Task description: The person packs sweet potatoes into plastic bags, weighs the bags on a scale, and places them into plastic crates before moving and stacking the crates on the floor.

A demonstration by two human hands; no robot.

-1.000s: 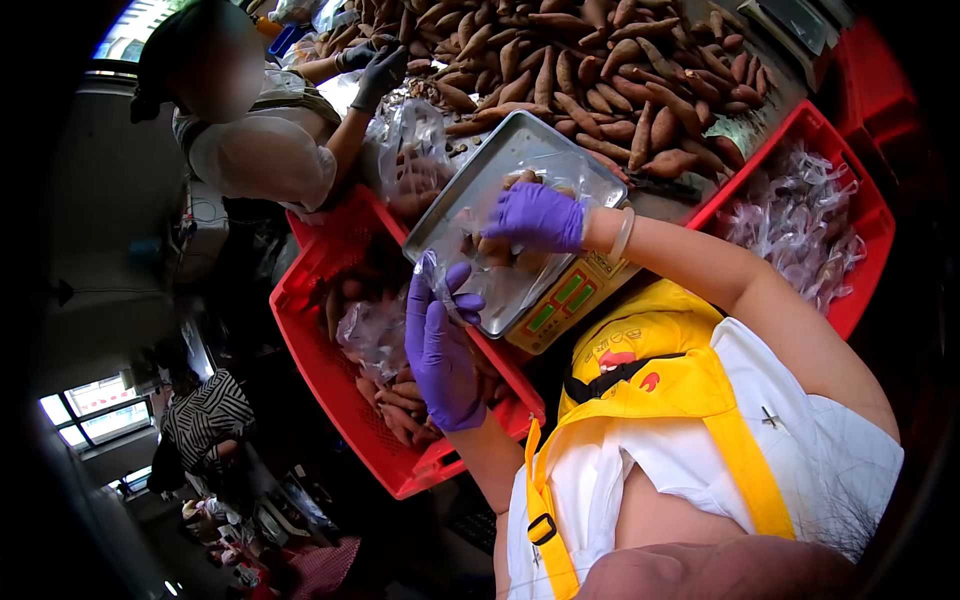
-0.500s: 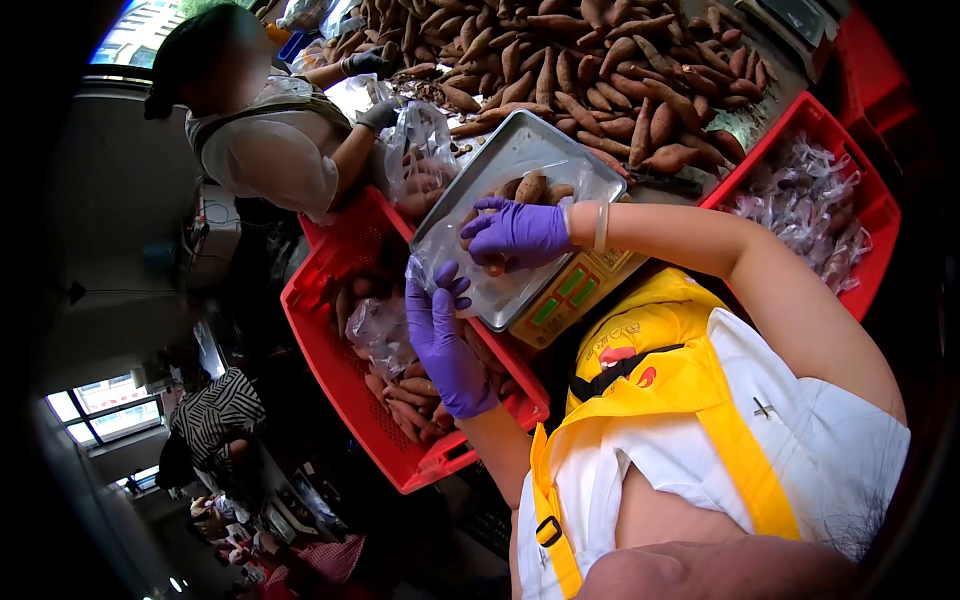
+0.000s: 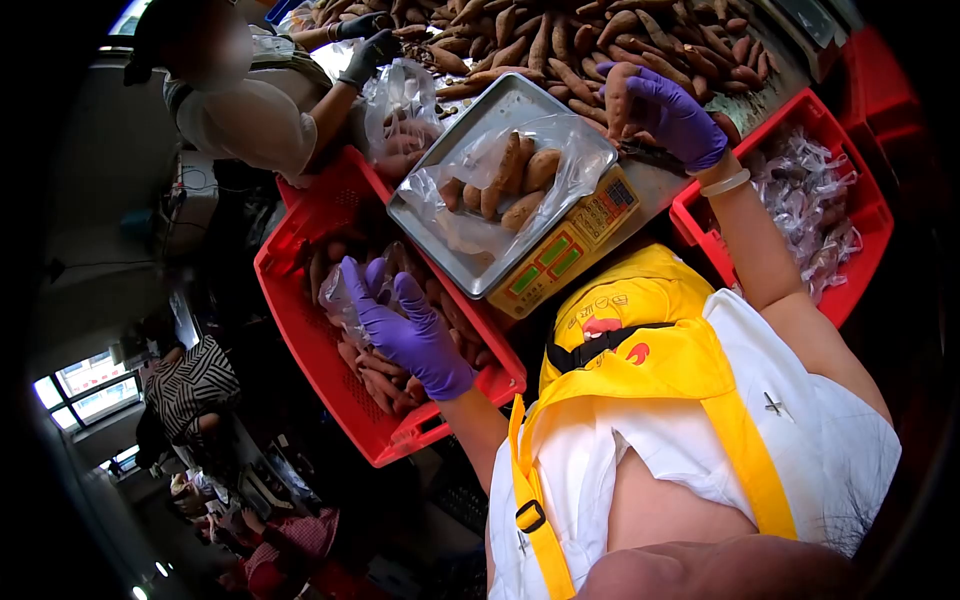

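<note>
A clear plastic bag (image 3: 455, 225) with several sweet potatoes (image 3: 520, 170) lies on the metal tray (image 3: 415, 221) of a yellow scale (image 3: 565, 250) with green displays. My right hand (image 3: 675, 112), in a purple glove, holds a single sweet potato (image 3: 619, 98) upright between its fingers, beyond the scale's right corner. In a matching glove, my left hand (image 3: 410, 335) is raised over the left red crate (image 3: 330, 375), fingers spread, holding nothing. Under it are loose sweet potatoes and a clear bag.
Many sweet potatoes (image 3: 560, 40) are heaped along the far table. A right-hand red crate (image 3: 855, 275) holds filled plastic bags (image 3: 810, 210). At the upper left a co-worker (image 3: 250, 110) in dark gloves stands near another bag of sweet potatoes (image 3: 400, 125).
My right hand has moved from the bag to the far right, with a sweet potato now in it. My left hand has let go of the bag and moved lower left. The bag rests open on the tray.
</note>
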